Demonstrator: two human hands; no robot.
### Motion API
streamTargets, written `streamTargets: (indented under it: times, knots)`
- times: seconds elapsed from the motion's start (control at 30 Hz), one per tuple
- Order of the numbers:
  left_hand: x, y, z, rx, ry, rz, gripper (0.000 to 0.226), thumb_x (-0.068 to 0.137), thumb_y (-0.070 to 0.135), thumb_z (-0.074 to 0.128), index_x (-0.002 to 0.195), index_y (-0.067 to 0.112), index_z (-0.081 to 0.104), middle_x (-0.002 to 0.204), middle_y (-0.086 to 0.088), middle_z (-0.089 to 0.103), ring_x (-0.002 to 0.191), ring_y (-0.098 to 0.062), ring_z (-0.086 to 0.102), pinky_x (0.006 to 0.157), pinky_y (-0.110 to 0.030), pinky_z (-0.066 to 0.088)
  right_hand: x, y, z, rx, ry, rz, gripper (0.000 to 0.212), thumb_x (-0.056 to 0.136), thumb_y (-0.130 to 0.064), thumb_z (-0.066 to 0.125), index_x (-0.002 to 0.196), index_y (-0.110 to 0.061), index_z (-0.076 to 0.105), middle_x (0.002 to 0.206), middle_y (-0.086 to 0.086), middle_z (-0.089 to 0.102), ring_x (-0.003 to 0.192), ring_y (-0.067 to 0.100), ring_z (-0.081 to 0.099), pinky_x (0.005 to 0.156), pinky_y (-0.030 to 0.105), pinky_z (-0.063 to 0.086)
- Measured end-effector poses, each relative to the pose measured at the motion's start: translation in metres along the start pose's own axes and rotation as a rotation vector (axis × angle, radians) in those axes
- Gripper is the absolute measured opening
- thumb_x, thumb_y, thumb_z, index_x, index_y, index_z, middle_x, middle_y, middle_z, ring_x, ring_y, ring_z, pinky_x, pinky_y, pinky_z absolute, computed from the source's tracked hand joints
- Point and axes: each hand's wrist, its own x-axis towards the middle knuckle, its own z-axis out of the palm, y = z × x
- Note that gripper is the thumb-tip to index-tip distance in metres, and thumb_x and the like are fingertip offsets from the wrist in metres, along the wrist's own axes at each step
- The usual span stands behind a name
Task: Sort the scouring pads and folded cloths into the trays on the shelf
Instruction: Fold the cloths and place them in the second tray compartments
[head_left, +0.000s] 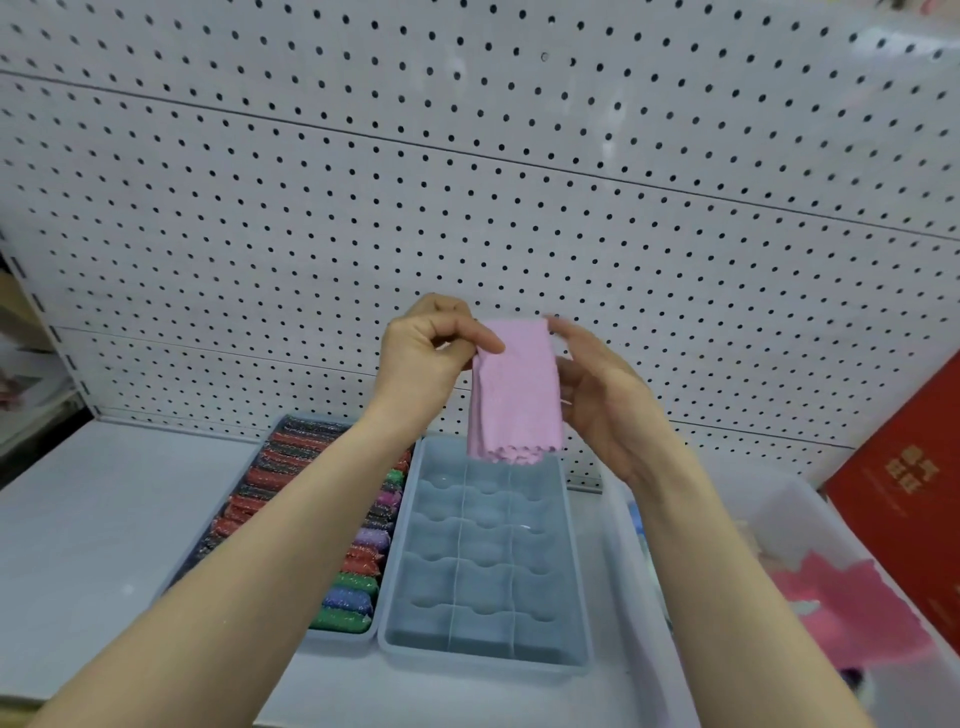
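Head view: my left hand (426, 358) pinches the top left corner of a pink folded cloth (514, 395), thumb on the front face, other fingers curled behind. My right hand (602, 395) is at the cloth's right edge, fingers fairly straight and touching the top right corner and side; can't tell if the thumb actually clamps it. Cloth hangs vertical, scalloped bottom edge just above the far end of the empty divided tray (485, 561), not touching it as far as I can see. That tray is blue-grey with a grid of wavy-walled compartments, nothing in them. Touching its left side is a second tray (343, 639), packed with rows of glittery scouring pads (358, 571): red, green, blue, purple; my left forearm covers much of it. Both trays sit on the white shelf (104, 519), close to the white pegboard back wall (467, 182). To the right, a translucent bin (769, 519) holds more pink cloths (852, 613), blurred. Red box (914, 509) leans at the far right edge, beside the bin.
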Motion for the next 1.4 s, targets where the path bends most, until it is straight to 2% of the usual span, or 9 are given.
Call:
streamTargets:
  times: [0.17, 0.27, 0.33, 0.6, 0.77, 0.93, 1.13, 1.27, 1.4]
  knots:
    - [0.000, 0.003, -0.005, 0.013, 0.056, 0.048, 0.048, 0.085, -0.016, 0.051, 0.080, 0.024, 0.076, 0.098, 0.003, 0.057, 0.094, -0.008, 0.059, 0.083, -0.026, 0.055, 0.000, 0.016, 0.011, -0.089, 0.048, 0.035, 0.013, 0.091, -0.015, 0.063, 0.100, -0.009, 0.071, 0.089, 0.006, 0.075, 0.077, 0.018, 0.068, 0.068, 0.025, 0.054]
    - [-0.004, 0.000, -0.007, -0.190, -0.007, -0.217, 0.029, 0.098, 0.011, 0.051, 0.124, 0.015, 0.061, 0.120, -0.001, 0.063, 0.104, -0.016, 0.068, 0.090, -0.032, 0.055, 0.002, 0.010, 0.017, -0.049, 0.156, -0.065, 0.010, 0.089, -0.005, 0.066, 0.093, -0.012, 0.071, 0.079, -0.001, 0.076, 0.069, 0.011, 0.068, 0.058, 0.020, 0.052]
    - [-0.007, -0.009, -0.010, -0.241, -0.124, -0.432, 0.060, 0.090, 0.034, 0.067, 0.139, 0.007, 0.046, 0.127, -0.009, 0.063, 0.104, -0.023, 0.069, 0.092, -0.038, 0.055, 0.003, 0.009, 0.022, -0.067, 0.185, -0.139, 0.012, 0.087, -0.003, 0.067, 0.092, -0.013, 0.073, 0.078, -0.002, 0.075, 0.070, 0.011, 0.068, 0.061, 0.022, 0.054]
    - [-0.017, -0.015, -0.013, -0.282, -0.007, -0.618, 0.024, 0.082, 0.001, 0.070, 0.105, 0.007, 0.067, 0.112, -0.017, 0.070, 0.083, -0.024, 0.072, 0.069, -0.032, 0.061, 0.002, 0.019, 0.016, -0.159, 0.043, -0.150, 0.040, 0.100, 0.000, 0.048, 0.127, -0.027, 0.058, 0.095, 0.009, 0.074, 0.081, 0.021, 0.068, 0.075, 0.029, 0.055]
    - [-0.014, -0.017, -0.019, -0.256, 0.043, -0.622, 0.037, 0.080, 0.001, 0.072, 0.115, 0.007, 0.063, 0.105, -0.014, 0.072, 0.082, -0.024, 0.071, 0.066, -0.027, 0.060, -0.003, 0.022, 0.011, -0.315, -0.166, -0.194, 0.047, 0.083, 0.016, 0.062, 0.113, -0.021, 0.064, 0.106, -0.004, 0.067, 0.094, 0.018, 0.065, 0.086, 0.036, 0.054]
    - [-0.015, -0.017, -0.015, -0.231, -0.005, -0.644, 0.038, 0.085, 0.003, 0.069, 0.122, 0.006, 0.059, 0.093, -0.010, 0.074, 0.067, -0.014, 0.067, 0.052, -0.019, 0.053, 0.001, 0.025, 0.019, -0.320, -0.042, -0.241, 0.025, 0.080, 0.004, 0.074, 0.093, -0.017, 0.072, 0.094, 0.005, 0.068, 0.082, 0.013, 0.062, 0.078, 0.028, 0.053]
    - [-0.020, -0.022, -0.015, -0.081, -0.138, -0.506, 0.041, 0.086, -0.007, 0.066, 0.122, 0.013, 0.063, 0.101, -0.012, 0.075, 0.084, -0.021, 0.068, 0.070, -0.028, 0.059, 0.006, 0.033, 0.018, -0.242, 0.080, -0.120, 0.006, 0.085, -0.009, 0.073, 0.090, -0.011, 0.075, 0.094, 0.008, 0.074, 0.079, 0.012, 0.060, 0.074, 0.027, 0.051]
    - [-0.022, -0.023, -0.014, -0.013, -0.211, -0.471, 0.036, 0.089, -0.014, 0.054, 0.120, 0.002, 0.063, 0.095, -0.004, 0.076, 0.081, -0.014, 0.069, 0.072, -0.024, 0.058, 0.009, 0.034, 0.016, -0.143, 0.128, -0.057, 0.033, 0.081, -0.003, 0.076, 0.107, -0.010, 0.058, 0.092, 0.007, 0.070, 0.070, 0.014, 0.060, 0.065, 0.024, 0.050]
    - [-0.026, -0.020, -0.020, -0.246, -0.354, -0.494, 0.046, 0.088, -0.004, 0.045, 0.131, 0.010, 0.056, 0.125, -0.014, 0.065, 0.115, -0.026, 0.061, 0.102, -0.037, 0.049, 0.010, 0.036, 0.013, -0.115, 0.122, -0.007, 0.049, 0.084, -0.004, 0.073, 0.128, -0.012, 0.054, 0.098, 0.010, 0.070, 0.077, 0.015, 0.063, 0.066, 0.022, 0.050]
